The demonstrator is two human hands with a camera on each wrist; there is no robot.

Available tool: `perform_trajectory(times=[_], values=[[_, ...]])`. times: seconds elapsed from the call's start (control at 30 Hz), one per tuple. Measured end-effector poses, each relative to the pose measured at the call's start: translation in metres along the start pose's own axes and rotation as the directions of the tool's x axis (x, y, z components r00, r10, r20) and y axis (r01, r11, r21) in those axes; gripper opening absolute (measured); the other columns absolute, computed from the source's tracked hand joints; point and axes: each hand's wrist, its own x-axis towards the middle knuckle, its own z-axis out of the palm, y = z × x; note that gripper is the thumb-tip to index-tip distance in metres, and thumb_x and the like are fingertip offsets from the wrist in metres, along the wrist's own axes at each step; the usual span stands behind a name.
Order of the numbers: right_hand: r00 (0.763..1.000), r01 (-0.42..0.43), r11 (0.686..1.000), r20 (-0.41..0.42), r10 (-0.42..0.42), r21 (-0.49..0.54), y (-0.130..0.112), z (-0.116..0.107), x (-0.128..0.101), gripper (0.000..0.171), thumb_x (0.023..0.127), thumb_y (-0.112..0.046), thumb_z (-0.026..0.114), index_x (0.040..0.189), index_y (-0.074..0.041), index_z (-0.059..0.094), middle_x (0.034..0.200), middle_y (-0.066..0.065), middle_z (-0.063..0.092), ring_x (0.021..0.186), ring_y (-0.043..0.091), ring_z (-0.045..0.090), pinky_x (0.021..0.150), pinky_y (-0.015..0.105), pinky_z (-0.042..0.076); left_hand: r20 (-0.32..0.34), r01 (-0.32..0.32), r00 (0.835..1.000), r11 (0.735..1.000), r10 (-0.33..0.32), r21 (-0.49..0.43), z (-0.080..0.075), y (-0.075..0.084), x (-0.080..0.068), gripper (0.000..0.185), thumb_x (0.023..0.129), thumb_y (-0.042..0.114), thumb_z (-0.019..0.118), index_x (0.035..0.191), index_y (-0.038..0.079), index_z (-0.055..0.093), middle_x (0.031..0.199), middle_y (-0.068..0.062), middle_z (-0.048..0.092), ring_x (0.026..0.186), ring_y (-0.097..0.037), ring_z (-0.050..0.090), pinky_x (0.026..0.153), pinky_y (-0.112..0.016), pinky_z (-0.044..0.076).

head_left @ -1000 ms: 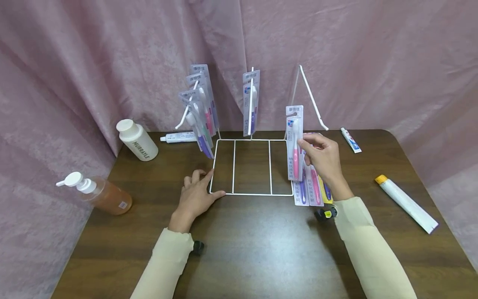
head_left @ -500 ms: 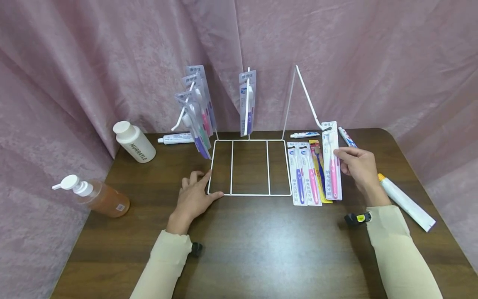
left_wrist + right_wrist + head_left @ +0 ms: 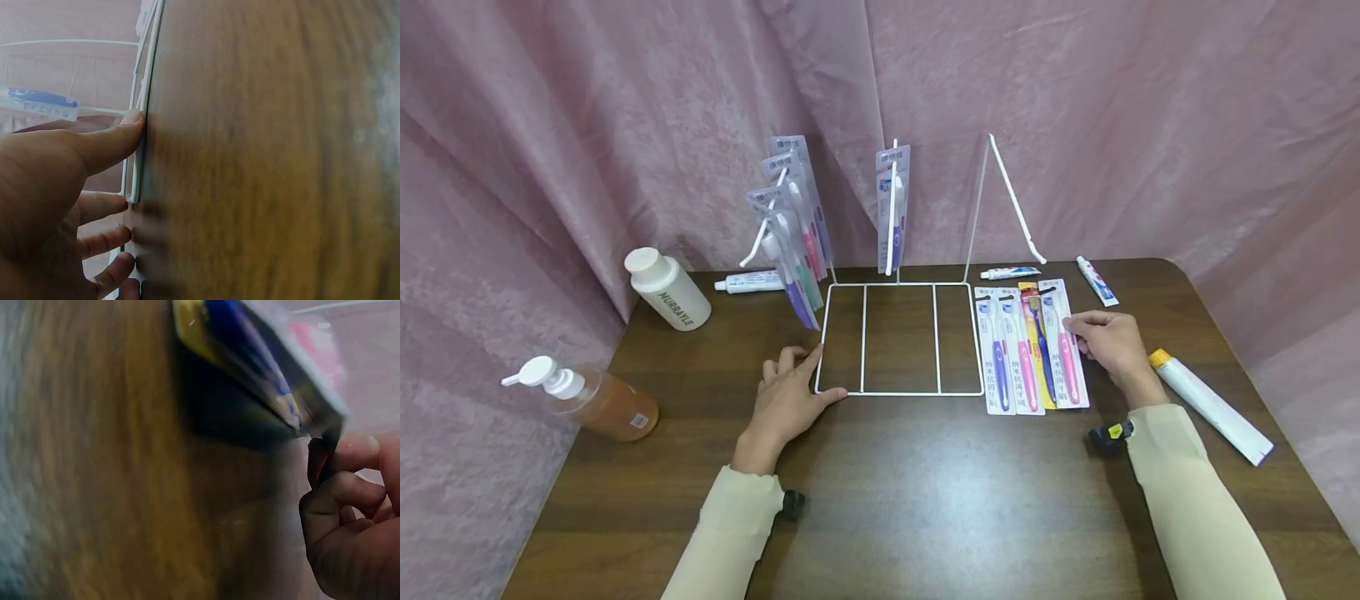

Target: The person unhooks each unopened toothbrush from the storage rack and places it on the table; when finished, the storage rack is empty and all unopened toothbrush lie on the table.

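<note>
My right hand (image 3: pixel 1107 346) pinches the right edge of a packaged pink toothbrush (image 3: pixel 1064 343), at the right end of a row of packs. In the right wrist view that pack's edge is held between thumb and fingers, somewhat blurred. Beside it lie a yellow-and-red toothbrush pack (image 3: pixel 1027 333), another pink toothbrush pack (image 3: pixel 1019 354) and a purple toothbrush pack (image 3: pixel 996 354). My left hand (image 3: pixel 782 408), thumb and fingers spread, touches the front left corner of a white wire rack (image 3: pixel 898 394). Several toothbrush packs (image 3: pixel 786 242) hang on its left hook, and at least one pack (image 3: pixel 892 208) on the middle hook.
The rack's right hook (image 3: pixel 1011 192) rises bare. Small toothpaste tubes (image 3: pixel 1009 272) (image 3: pixel 1097 281) lie behind the row, with a longer yellow-capped tube (image 3: pixel 1217 408) at right. At left stand a white bottle (image 3: pixel 667 289), a pump bottle (image 3: pixel 606 404) and another tube (image 3: pixel 748 282).
My right hand has carried the pink toothbrush pack rightward from in front of the rack and lowered it to the row's right end. My left hand stays at the rack corner.
</note>
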Motion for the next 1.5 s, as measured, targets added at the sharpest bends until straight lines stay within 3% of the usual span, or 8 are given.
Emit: perform_trajectory(times=[0.23,0.47,0.57,0.77,1.07,1.33,1.43,1.5], values=[[1.0,-0.01,0.999,0.005,0.011,-0.051,0.004,0.002,0.005,0.048,0.117,-0.031,0.064,0.148,0.004,0.071,0.086,-0.013,0.065,0.077,0.004,0.058,0.067,0.023,0.051,0.008,0.003,1.0,1.0,-0.003,-0.007,0.001,0.0,0.0,0.095,0.105,0.052,0.082,0.18,0.016,0.037,0.174,-0.022,0.04,0.134,-0.049,0.042,0.107,-0.062,0.045],[0.999,0.03,0.985,-0.026,-0.034,-0.167,0.005,0.002,0.005,0.048,0.118,-0.035,0.064,0.148,0.001,0.074,0.119,0.016,0.076,0.095,0.02,0.063,0.073,0.026,0.051,0.008,0.002,1.0,1.0,-0.002,-0.011,0.001,0.0,0.0,0.093,0.105,0.052,0.081,0.18,0.016,0.038,0.174,-0.022,0.04,0.135,-0.049,0.042,0.106,-0.063,0.045],[0.997,0.052,0.979,-0.045,-0.062,-0.198,0.006,0.003,0.005,0.047,0.117,-0.035,0.066,0.145,0.001,0.075,0.122,0.022,0.077,0.094,0.022,0.066,0.072,0.026,0.051,0.007,0.001,1.0,1.0,-0.001,-0.013,0.001,-0.001,0.0,0.093,0.105,0.052,0.08,0.18,0.015,0.038,0.174,-0.022,0.04,0.134,-0.048,0.042,0.106,-0.062,0.045],[0.99,0.098,0.973,-0.079,-0.117,-0.211,0.006,0.007,0.004,0.041,0.116,-0.029,0.068,0.142,0.002,0.076,0.118,0.023,0.081,0.08,0.013,0.067,0.065,0.024,0.051,0.002,0.005,1.0,1.0,-0.005,-0.015,0.0,-0.002,0.0,0.094,0.105,0.051,0.081,0.18,0.016,0.038,0.174,-0.022,0.04,0.133,-0.048,0.042,0.105,-0.061,0.044],[0.99,0.097,0.974,-0.085,-0.117,-0.206,0.005,0.009,0.001,0.039,0.117,-0.027,0.066,0.144,0.0,0.076,0.125,0.025,0.079,0.085,0.015,0.067,0.066,0.021,0.052,0.007,0.001,1.0,1.0,-0.001,0.0,0.0,-0.001,-0.001,0.094,0.105,0.053,0.081,0.18,0.016,0.037,0.174,-0.022,0.04,0.134,-0.049,0.043,0.105,-0.061,0.046],[0.974,0.157,0.976,-0.141,-0.178,-0.15,-0.008,0.019,-0.001,0.043,0.117,-0.032,0.066,0.143,0.001,0.077,0.126,0.026,0.079,0.072,0.002,0.062,0.061,0.018,0.05,0.002,0.002,1.0,1.0,-0.002,0.013,0.0,-0.002,0.0,0.094,0.105,0.054,0.081,0.18,0.016,0.039,0.173,-0.021,0.041,0.133,-0.048,0.044,0.103,-0.059,0.047],[0.967,0.2,0.976,-0.144,-0.211,-0.091,-0.023,0.029,-0.002,0.041,0.116,-0.031,0.068,0.141,0.0,0.078,0.116,0.022,0.079,0.068,0.002,0.061,0.059,0.017,0.049,-0.002,0.001,1.0,1.0,-0.001,0.013,0.0,-0.001,0.0,0.095,0.104,0.054,0.082,0.179,0.015,0.04,0.173,-0.021,0.042,0.132,-0.047,0.044,0.102,-0.058,0.047],[0.962,0.235,0.971,-0.138,-0.237,-0.034,-0.036,0.039,-0.002,0.04,0.114,-0.03,0.071,0.137,0.001,0.08,0.099,0.013,0.079,0.065,0.003,0.061,0.056,0.018,0.048,0.0,-0.001,1.0,1.0,0.001,0.014,-0.001,-0.001,0.0,0.095,0.104,0.054,0.082,0.179,0.015,0.04,0.172,-0.021,0.042,0.131,-0.047,0.044,0.101,-0.058,0.047]])
